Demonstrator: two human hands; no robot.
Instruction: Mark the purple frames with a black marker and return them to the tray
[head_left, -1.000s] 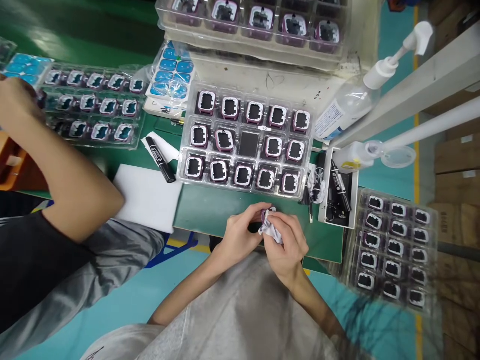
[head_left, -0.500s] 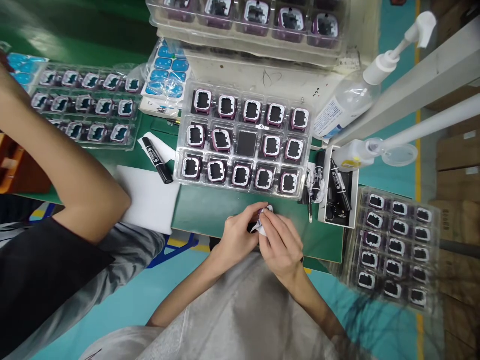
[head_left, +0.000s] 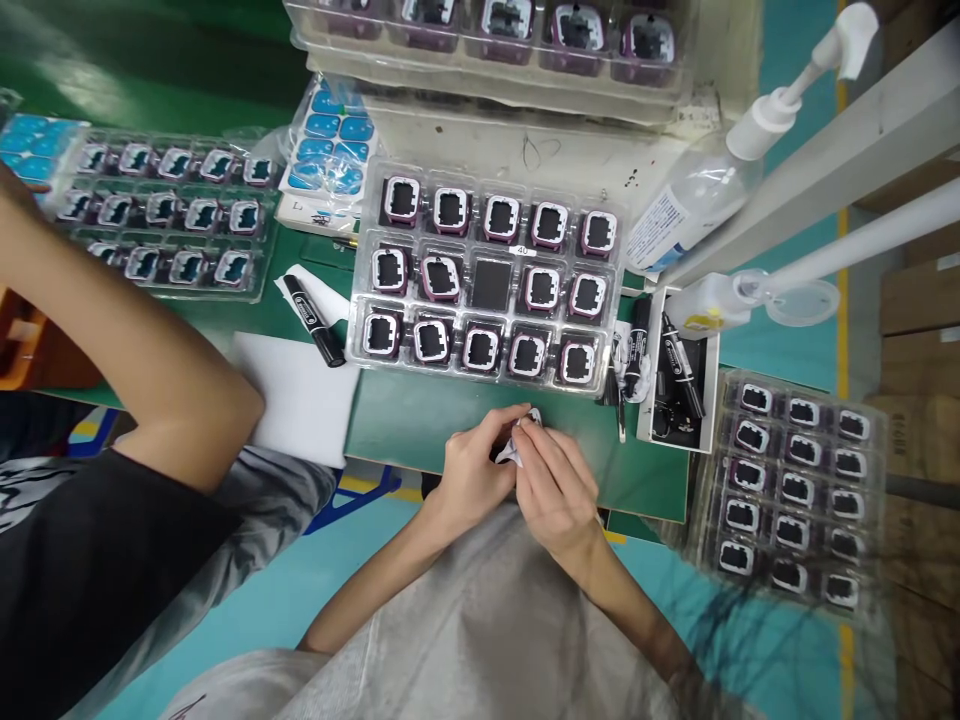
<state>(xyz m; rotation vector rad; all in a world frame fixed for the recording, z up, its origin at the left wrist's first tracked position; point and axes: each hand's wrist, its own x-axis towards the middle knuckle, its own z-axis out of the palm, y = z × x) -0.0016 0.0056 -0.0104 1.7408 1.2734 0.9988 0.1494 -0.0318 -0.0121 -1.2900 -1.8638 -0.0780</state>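
Observation:
My left hand (head_left: 474, 468) is closed around a small watch case (head_left: 535, 414), mostly covered by fingers; only a bit of its pale and purplish edge shows. My right hand (head_left: 556, 490) pinches a crumpled white cloth (head_left: 510, 452) against that case. Both hands meet just over the table's front edge. Beyond them lies a clear plastic tray (head_left: 491, 286) of purple watch cases with white rims, one compartment in its middle row holding no case.
At the left, a co-worker's arm (head_left: 172, 350) reaches over the table beside another tray of cases. A marker (head_left: 313, 320) lies near white sheets (head_left: 296, 400). To the right stand a pump bottle (head_left: 694, 205), a small box (head_left: 706, 440) with markers and a further filled tray (head_left: 817, 500).
Both hands stay together with the case and cloth, with only a slight shift of the fingers. The co-worker's forearm has moved a little; the view has shifted slightly.

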